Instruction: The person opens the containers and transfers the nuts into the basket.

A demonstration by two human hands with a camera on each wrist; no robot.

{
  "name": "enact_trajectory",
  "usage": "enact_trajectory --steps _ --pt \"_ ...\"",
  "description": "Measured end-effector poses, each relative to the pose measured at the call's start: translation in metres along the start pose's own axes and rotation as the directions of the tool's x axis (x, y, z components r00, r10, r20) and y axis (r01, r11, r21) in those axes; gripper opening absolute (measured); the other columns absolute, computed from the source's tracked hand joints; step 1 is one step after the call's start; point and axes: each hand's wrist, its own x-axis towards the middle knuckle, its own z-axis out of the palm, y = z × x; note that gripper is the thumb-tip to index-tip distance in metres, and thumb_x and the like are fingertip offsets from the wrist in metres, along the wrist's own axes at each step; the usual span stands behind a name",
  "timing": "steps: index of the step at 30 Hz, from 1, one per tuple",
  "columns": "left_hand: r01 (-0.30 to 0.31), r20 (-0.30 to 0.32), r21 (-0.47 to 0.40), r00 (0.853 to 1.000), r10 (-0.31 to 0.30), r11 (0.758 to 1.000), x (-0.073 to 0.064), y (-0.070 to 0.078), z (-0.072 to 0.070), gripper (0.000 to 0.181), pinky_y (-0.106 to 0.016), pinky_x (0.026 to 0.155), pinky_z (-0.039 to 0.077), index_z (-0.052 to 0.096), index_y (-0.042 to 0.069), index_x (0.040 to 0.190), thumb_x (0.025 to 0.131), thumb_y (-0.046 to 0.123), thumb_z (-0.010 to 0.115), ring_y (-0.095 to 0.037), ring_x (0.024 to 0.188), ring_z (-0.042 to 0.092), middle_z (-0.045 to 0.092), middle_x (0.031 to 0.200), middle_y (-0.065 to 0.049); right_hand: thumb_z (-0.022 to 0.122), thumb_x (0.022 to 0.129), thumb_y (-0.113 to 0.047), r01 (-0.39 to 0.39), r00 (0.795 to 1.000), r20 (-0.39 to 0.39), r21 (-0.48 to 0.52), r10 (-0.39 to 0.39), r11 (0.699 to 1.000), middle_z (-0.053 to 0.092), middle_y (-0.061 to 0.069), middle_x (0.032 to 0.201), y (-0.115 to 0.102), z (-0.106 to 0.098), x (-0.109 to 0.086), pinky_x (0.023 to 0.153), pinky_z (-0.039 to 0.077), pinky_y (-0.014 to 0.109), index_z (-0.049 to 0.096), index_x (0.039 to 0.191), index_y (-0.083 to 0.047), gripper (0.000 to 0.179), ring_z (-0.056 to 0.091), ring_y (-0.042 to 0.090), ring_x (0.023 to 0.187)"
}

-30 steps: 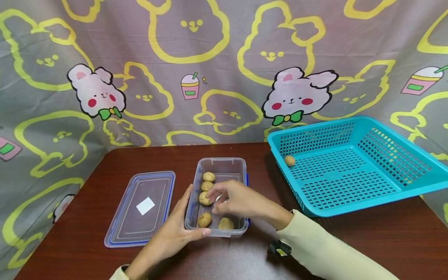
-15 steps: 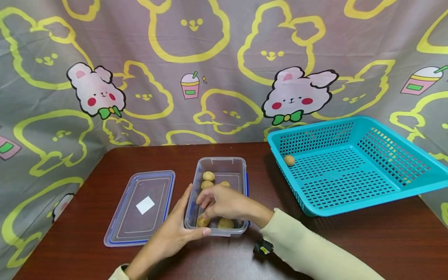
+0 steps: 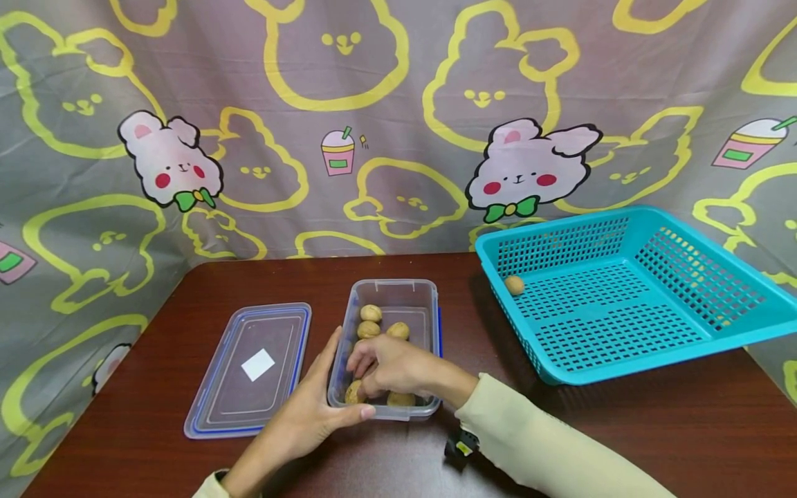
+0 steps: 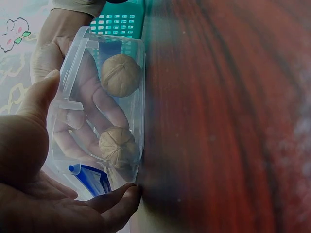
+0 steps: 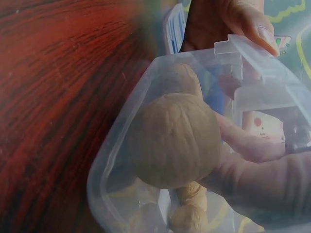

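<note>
A clear plastic food container [image 3: 407,415] with walnuts inside stands on the table. My left hand [image 3: 309,415] grips its near left corner, thumb over the front rim and fingers along the left wall. My right hand [image 3: 392,365] reaches down inside, with thumb and fingers on a walnut [image 3: 355,392] at the near left corner; the left wrist view shows this walnut [image 4: 118,145] through the wall. Another walnut [image 3: 401,400] lies near right, below the hand. Farther back are a walnut [image 3: 371,314] by the left wall and one [image 3: 398,331] right of that row. The hand hides part of the row.
The container's blue-edged lid [image 3: 261,332] lies flat to the left with a white label [image 3: 258,364] on it. At the right is a turquoise mesh basket [image 3: 623,304], with one walnut [image 3: 514,285] at its left side. A patterned curtain [image 3: 398,124] hangs behind the table.
My right hand has moved left and toward the front inside the container, and the near left walnut has shifted left with it. The walnut at the middle right has come into view. My left hand stays put.
</note>
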Motion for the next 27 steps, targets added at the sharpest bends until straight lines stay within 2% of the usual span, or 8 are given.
enact_trajectory --steps 8,13,21,27 --pt "-0.006 0.006 -0.007 1.0 0.006 1.0 -0.0007 0.0005 -0.001 0.127 -0.066 0.123 0.027 -0.001 0.015 0.17 0.083 0.036 0.09 -0.047 0.154 0.028 0.009 0.173 -0.028 0.068 0.074 0.015 -0.024 0.999 0.024 0.029 0.023 0.999 0.068 0.006 0.085 0.0015 0.0022 -0.0001 0.068 0.054 0.019 0.07 0.103 0.008 0.03 0.062 0.011 0.079" --pt "-0.02 0.009 -0.01 1.0 0.02 1.0 -0.0001 0.0005 -0.0013 0.127 -0.066 0.122 0.027 -0.001 0.015 0.17 0.084 0.035 0.089 -0.045 0.153 0.029 0.01 0.173 -0.027 0.067 0.074 0.016 -0.038 0.998 0.045 0.04 0.036 0.998 0.069 0.006 0.084 0.002 0.0022 0.0 0.066 0.052 0.018 0.07 0.104 0.008 0.031 0.063 0.012 0.079" --pt "-0.034 0.003 -0.005 0.999 0.034 0.999 -0.0006 -0.0005 -0.0006 0.126 -0.071 0.123 0.021 0.0 0.018 0.17 0.083 0.037 0.089 -0.047 0.155 0.024 0.01 0.173 -0.026 0.064 0.077 0.014 -0.01 0.992 0.128 0.091 -0.001 0.996 0.067 0.003 0.084 0.0042 0.0023 0.001 0.068 0.048 0.016 0.067 0.102 0.01 0.025 0.059 0.006 0.078" --pt "-0.026 0.007 -0.011 1.0 0.026 1.0 -0.0003 -0.0008 -0.0002 0.126 -0.071 0.123 0.02 0.0 0.018 0.17 0.083 0.037 0.089 -0.046 0.157 0.022 0.009 0.174 -0.025 0.071 0.08 0.01 -0.004 0.995 0.097 0.069 -0.003 0.998 0.068 0.0 0.083 0.0011 0.001 -0.0003 0.071 0.049 0.016 0.071 0.1 0.006 0.02 0.06 0.006 0.079"
